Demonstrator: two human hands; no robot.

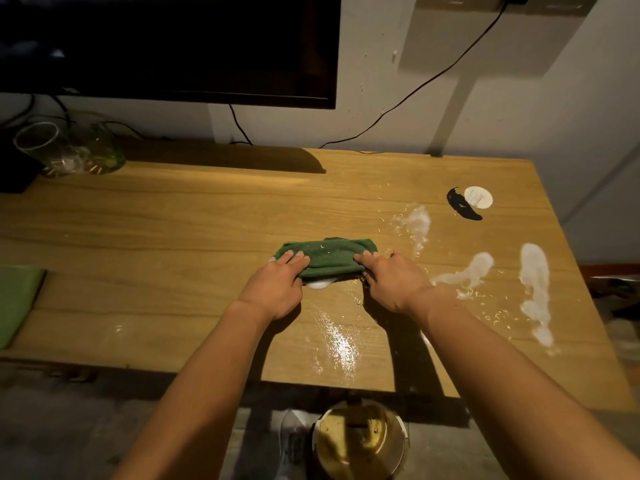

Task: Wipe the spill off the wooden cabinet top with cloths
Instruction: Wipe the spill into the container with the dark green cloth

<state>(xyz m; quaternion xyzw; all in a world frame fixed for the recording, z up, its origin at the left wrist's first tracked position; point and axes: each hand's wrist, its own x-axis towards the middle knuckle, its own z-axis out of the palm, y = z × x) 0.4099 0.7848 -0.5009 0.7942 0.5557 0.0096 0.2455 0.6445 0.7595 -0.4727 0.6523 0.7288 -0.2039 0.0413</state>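
Observation:
A dark green cloth (325, 256) lies bunched on the wooden cabinet top (173, 220), near its middle. My left hand (277, 285) grips the cloth's left end and my right hand (391, 280) grips its right end. A white blob (318, 284) shows under the cloth's near edge. White spill streaks (535, 292) and another white streak (471, 270) lie to the right, with a third smear (417, 225) farther back. Small crumbs are scattered around them. A wet shiny patch (337, 341) sits in front of the cloth.
A light green cloth (15, 303) lies at the left edge. Glass vessels (65, 148) stand at the back left under a dark screen (166, 46). A black scrap (462, 209) and a white disc (478, 197) lie at the back right. A bin (360, 441) stands on the floor below the front edge.

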